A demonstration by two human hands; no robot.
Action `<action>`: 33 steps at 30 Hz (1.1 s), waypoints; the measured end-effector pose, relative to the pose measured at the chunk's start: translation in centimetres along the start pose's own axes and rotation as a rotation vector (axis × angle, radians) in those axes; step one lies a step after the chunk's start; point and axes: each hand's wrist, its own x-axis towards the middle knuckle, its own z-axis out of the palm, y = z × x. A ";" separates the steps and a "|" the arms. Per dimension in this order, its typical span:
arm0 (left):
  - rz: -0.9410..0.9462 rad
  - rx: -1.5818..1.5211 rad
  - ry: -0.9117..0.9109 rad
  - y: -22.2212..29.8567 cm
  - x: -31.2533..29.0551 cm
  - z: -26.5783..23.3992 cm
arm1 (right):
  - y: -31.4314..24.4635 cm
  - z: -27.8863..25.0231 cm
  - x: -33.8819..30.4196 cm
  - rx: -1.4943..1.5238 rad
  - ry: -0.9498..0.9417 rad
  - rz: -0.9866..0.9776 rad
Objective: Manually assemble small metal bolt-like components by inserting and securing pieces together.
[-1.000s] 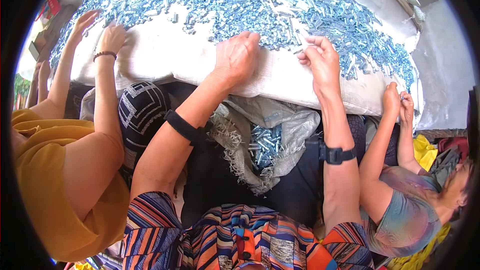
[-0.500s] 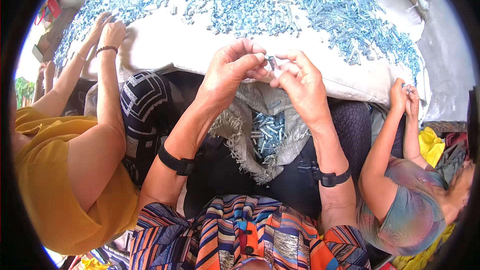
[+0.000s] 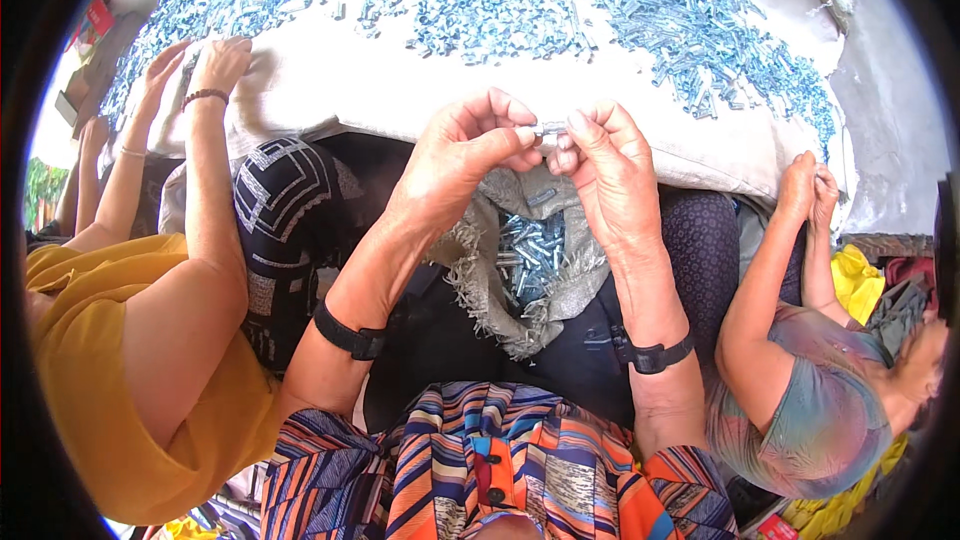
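Note:
My left hand (image 3: 468, 148) and my right hand (image 3: 614, 172) meet above the front edge of the cloth-covered table (image 3: 390, 90). A small silvery metal tube-like piece (image 3: 549, 127) spans the gap between them. Left thumb and forefinger pinch one end, while the right thumb and fingers close on the other. My fingers cover much of it, so its exact form is hidden. Below the hands, in my lap, a frayed grey woven sack (image 3: 478, 285) gapes with several small shiny metal tubes (image 3: 530, 252) inside.
Bluish metal pieces (image 3: 490, 15) spread thickly over the table's far part. On my left sits a person in a mustard top (image 3: 140, 370), hands at the table edge. Another person in a patterned grey shirt (image 3: 820, 400) works on my right. Yellow cloth (image 3: 857, 283) lies beyond.
My right hand has brought the metal piece level and in line with my left fingertips; it was tilted before. The left neighbour's hands have shifted slightly.

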 end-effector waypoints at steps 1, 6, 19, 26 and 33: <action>-0.002 0.011 -0.004 0.1 -0.1 -0.1 | 0.1 0.1 -0.1 0.001 -0.001 0.002; 0.068 0.110 -0.010 0.0 -0.4 -0.1 | 0.5 0.1 -0.4 0.121 -0.027 0.078; -0.064 0.032 -0.289 0.4 -2.2 0.3 | 1.0 -0.9 -2.0 0.400 -0.306 0.382; 0.077 0.761 -0.055 1.9 0.8 -3.3 | -1.3 -2.7 -2.5 -0.265 -0.279 0.276; 0.460 1.558 0.310 -0.2 6.5 -4.6 | -3.8 -3.4 3.8 -0.907 -0.021 0.012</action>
